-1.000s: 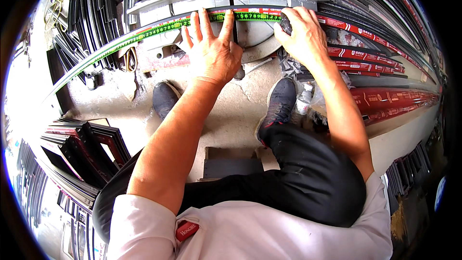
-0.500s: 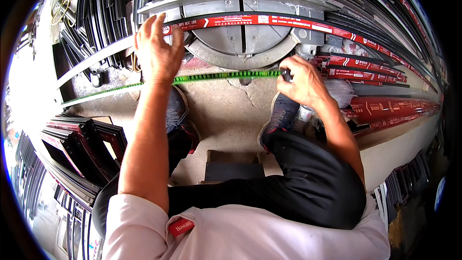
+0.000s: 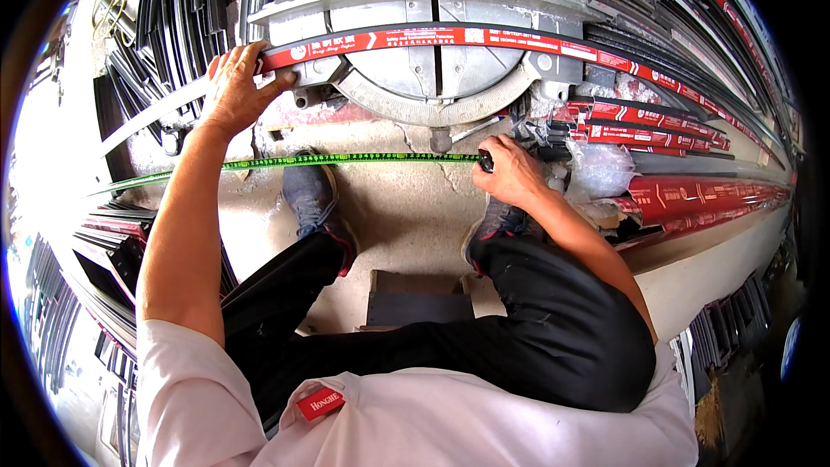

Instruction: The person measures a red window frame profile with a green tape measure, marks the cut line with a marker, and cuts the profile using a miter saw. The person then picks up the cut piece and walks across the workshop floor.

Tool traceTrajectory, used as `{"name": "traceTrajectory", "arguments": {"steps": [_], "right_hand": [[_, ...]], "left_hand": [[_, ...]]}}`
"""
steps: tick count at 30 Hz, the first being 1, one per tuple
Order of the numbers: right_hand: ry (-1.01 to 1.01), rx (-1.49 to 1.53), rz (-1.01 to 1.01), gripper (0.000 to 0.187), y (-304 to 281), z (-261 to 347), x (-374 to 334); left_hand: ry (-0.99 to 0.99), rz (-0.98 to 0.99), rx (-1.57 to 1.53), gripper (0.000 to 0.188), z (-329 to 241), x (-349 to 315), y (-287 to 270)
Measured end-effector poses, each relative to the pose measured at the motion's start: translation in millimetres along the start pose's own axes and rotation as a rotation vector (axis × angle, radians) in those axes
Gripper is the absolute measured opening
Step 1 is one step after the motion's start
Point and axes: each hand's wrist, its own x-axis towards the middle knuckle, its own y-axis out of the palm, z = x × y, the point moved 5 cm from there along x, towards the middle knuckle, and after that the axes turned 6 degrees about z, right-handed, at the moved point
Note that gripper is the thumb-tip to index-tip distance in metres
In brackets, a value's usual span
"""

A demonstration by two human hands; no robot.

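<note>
My right hand point(image 3: 512, 175) is closed around the dark case of a tape measure point(image 3: 487, 161), in front of the saw and over my right foot. Its green blade point(image 3: 346, 158) stretches far to the left, and the far end is too washed out to make out. My left hand point(image 3: 235, 91) lies on a long profile strip point(image 3: 372, 41), fingers together over it and thumb pointing right along its near side. Red printed film covers the strip to the right of that hand; leftward it looks white. The strip crosses the grey round table of a mitre saw point(image 3: 389, 73).
Black profiles point(image 3: 186, 26) are stacked at the far left, with more along the right. Red-wrapped profiles point(image 3: 683, 199) and clear plastic film point(image 3: 601, 169) lie on the right. Dark frame pieces point(image 3: 112, 246) stand near left. A dark box point(image 3: 419, 303) sits between my feet.
My left hand has moved left along the strip, its fingers drawing together. The right hand has come slightly left and nearer with the tape case, and the blade lies nearer to me, its face showing.
</note>
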Motion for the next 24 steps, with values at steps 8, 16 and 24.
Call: {"name": "traceTrajectory", "arguments": {"steps": [8, 16, 24], "right_hand": [[-0.133, -0.041, -0.286, 0.025, -28, 3, -4], [-0.201, -0.466, -0.822, 0.052, -157, 5, -1], [-0.105, -0.677, -0.613, 0.059, -202, -69, 39]], "left_hand": [[0.101, 0.075, -0.043, 0.061, 10, 15, 5], [0.057, 0.031, 0.044, 0.035, 17, 19, 18], [0.102, -0.118, 0.054, 0.024, 21, 26, 27]]}}
